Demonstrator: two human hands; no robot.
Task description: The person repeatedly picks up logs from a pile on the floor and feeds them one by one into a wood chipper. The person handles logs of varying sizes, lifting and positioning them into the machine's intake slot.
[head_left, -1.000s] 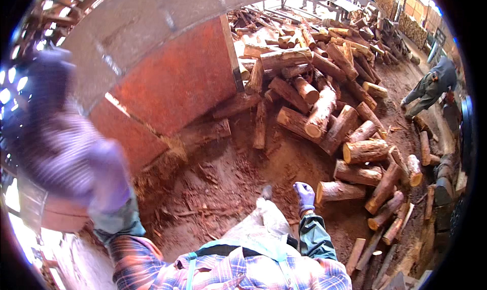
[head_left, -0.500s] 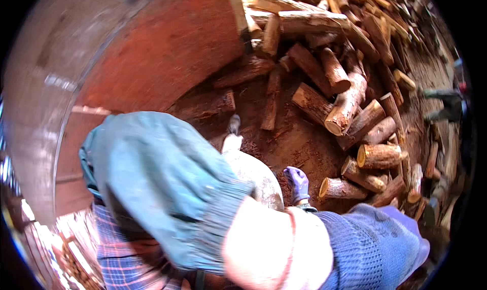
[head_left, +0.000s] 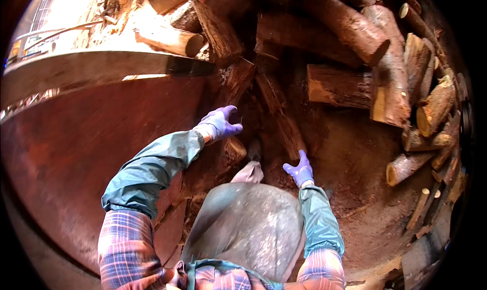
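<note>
Both my hands wear purple gloves, with green sleeve covers up the forearms. My left hand (head_left: 219,123) is held out with thumb and fingers curved apart, nothing between them. Just beyond it lies a split log (head_left: 237,82), and below its fingers a shorter wood piece (head_left: 234,149) shows its pale end. My right hand (head_left: 300,170) has thumb and fingers spread at the near end of a long, narrow split log (head_left: 280,112); whether the fingertips touch it I cannot tell. That log lies on the reddish-brown floor, pointing away from me.
A large rust-red panel (head_left: 111,120) stands along my left, with a beam (head_left: 101,69) across its top. Several logs are heaped ahead and to the right, including a thick barked log (head_left: 350,23) and a split log (head_left: 339,86). A grey apron (head_left: 248,224) covers my lap.
My view has swung left toward the red panel and come closer to the logs. My left arm, earlier stretched across to the right, is now out ahead on the left.
</note>
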